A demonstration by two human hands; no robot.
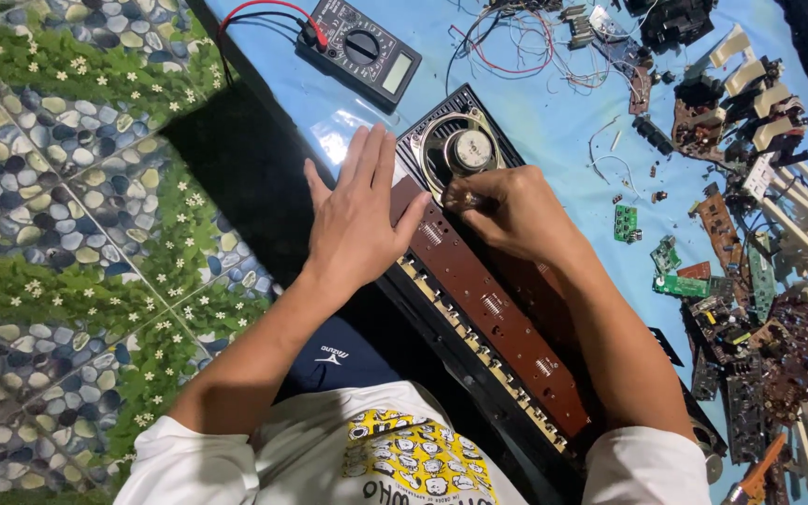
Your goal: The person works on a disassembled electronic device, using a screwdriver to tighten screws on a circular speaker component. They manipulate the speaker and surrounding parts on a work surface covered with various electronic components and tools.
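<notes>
Left hand [355, 223] lies flat, fingers spread, pinning the long brown circuit board [497, 313] across the black casing, while the right hand [509, 211] pinches something small beside the speaker [465, 150], apparently working that corner fastening.

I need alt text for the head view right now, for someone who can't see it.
A person's left hand lies flat on a long brown circuit board set in a black casing, while the right hand pinches something small beside a round metal speaker. A black multimeter and loose electronic parts lie on the blue sheet.
</notes>
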